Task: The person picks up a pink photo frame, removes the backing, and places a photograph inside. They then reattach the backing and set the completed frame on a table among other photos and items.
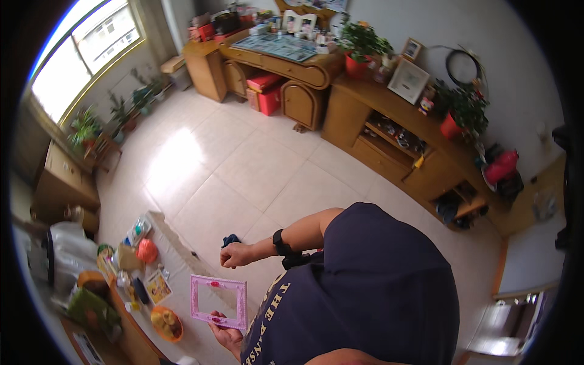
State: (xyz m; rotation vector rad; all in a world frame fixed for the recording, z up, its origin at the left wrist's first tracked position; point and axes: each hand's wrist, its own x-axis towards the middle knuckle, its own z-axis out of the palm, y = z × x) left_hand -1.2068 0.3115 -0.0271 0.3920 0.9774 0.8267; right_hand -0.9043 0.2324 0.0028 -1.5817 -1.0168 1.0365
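Note:
My left hand (226, 336), low in the view, grips the lower edge of a pink picture frame (244, 304). The frame has red ornaments on two opposite sides, and the table shows through its opening. Above it is my right hand (237, 255), closed and apart from the frame, with a dark band on its wrist. A small dark blue thing (230, 239) shows just beyond that hand; I cannot tell whether the fingers hold it. Near the frame, on the table, are an orange bowl (166, 323) with yellowish contents and a picture card (159, 288).
The pale-covered table (179, 258) also carries a red bag (146, 250) and several small items. Across the tiled floor (261, 164) stand a wooden desk (304, 76) and a low cabinet (365, 131) with potted plants. A cardboard box (66, 179) stands left, by the window.

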